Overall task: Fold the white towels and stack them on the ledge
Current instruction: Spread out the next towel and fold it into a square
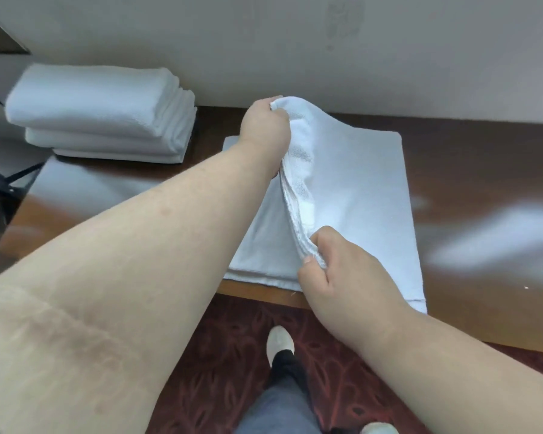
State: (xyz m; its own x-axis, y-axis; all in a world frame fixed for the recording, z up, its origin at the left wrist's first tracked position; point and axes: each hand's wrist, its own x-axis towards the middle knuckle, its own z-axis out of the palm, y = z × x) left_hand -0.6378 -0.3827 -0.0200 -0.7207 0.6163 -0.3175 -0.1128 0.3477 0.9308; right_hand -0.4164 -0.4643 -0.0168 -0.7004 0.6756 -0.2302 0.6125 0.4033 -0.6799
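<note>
A white towel (358,195) lies partly folded on the glossy wooden ledge (470,158), its near edge hanging slightly over the front. My left hand (265,130) pinches the far corner of the towel's raised left edge. My right hand (342,270) grips the near corner of the same edge. Between the hands the edge is lifted off the lower layers and arches toward the right. A stack of three folded white towels (101,114) rests at the ledge's far left, next to the wall.
A pale wall (326,51) runs right behind the ledge. Bare wood with bright reflections stretches to the right of the towel. Below the ledge's front edge is patterned red carpet (226,355) with my feet on it. Dark objects sit at the far left edge.
</note>
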